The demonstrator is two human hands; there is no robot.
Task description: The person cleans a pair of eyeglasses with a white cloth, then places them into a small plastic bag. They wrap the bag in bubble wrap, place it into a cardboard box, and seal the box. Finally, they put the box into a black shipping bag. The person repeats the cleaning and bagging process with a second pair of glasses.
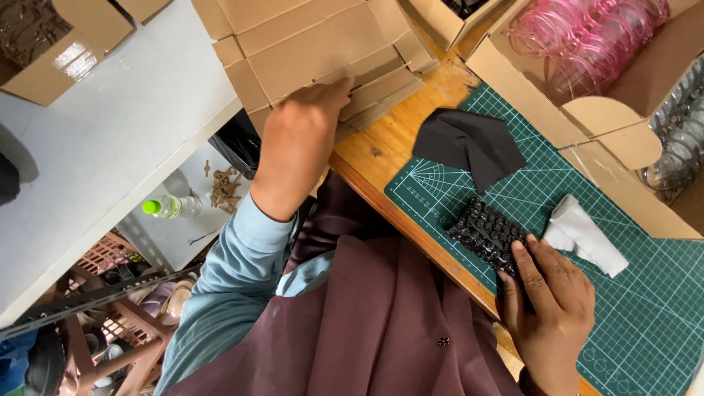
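While the left hand (297,143) lay flat on the cardboard stack (323,51), the right hand (550,293) pressed open-fingered on a black bubble pouch (488,231) whose long axis ran along the bench's near edge, its end hidden.

Bright, even daylight floods the scene, strongest at the upper left, where the white tabletop (110,139) is nearly washed out. Glare flashes off the glossy tape on the brown cardboard box (70,62) in that corner, and small highlights glint on the black bubble-wrapped packet (488,235). Shadows are soft and short on the green gridded cutting mat (645,308). Focus is crisp centrally; edges bow outward, wide-angle style, and the floor clutter at lower left sits dim.
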